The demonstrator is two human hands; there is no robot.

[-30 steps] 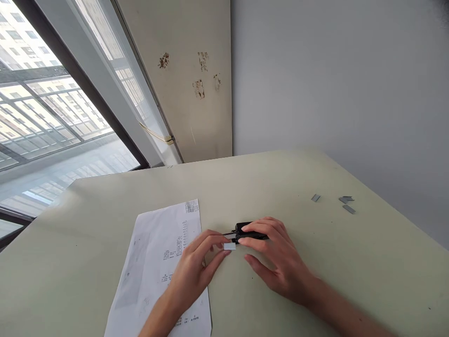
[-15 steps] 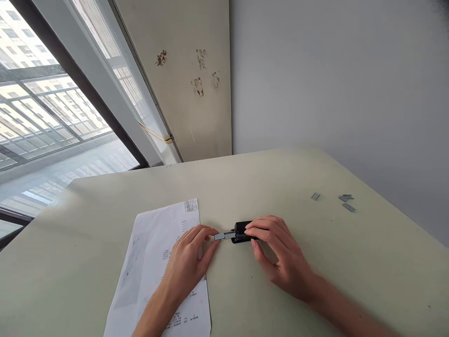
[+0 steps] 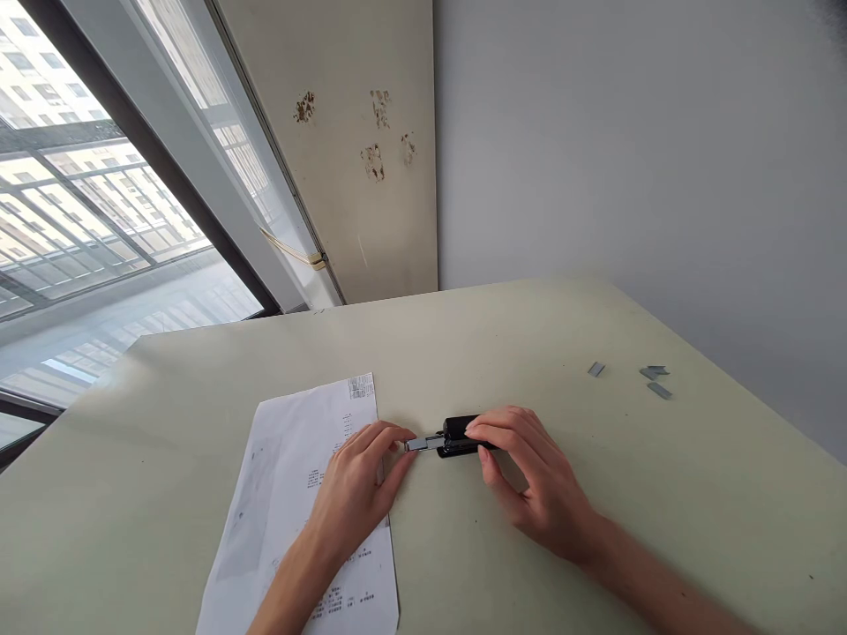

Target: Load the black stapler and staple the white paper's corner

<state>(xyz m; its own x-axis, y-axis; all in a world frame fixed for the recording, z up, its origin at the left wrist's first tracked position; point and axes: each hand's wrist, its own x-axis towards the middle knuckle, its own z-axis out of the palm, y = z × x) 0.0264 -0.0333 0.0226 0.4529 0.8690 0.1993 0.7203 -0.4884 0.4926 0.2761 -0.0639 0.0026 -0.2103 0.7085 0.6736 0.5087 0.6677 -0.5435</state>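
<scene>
A black stapler [image 3: 458, 429] lies in the near middle part of the worktop [image 3: 503, 339], just right of a printed sheet of paper [image 3: 255, 520]. From its left end a narrow metal staple tray [image 3: 431, 441] sticks out to the left, its grey top showing in two lengths; whether staples sit in it is too small to tell. The left hand [image 3: 354, 472] comes in from the near left across the sheet, with a narrow grip: thumb and fingertips close around the outer left end of the staple tray. The right hand [image 3: 539, 485] reaches in from the near right and holds the body of the stapler, fingers over its top and thumb at its near side, so this grip is about as wide as the stapler; its right part is hidden beneath the hand.

Toward the far right, well apart from both hands, lies a single grey staple strip [image 3: 596, 369], and to the right of it a small group of staple strips [image 3: 659, 390]. Past the worktop stand a grey wall [image 3: 615, 132] on the right, a cream panel [image 3: 371, 229] with brown worn patches, and a window [image 3: 86, 194] at the far left.
</scene>
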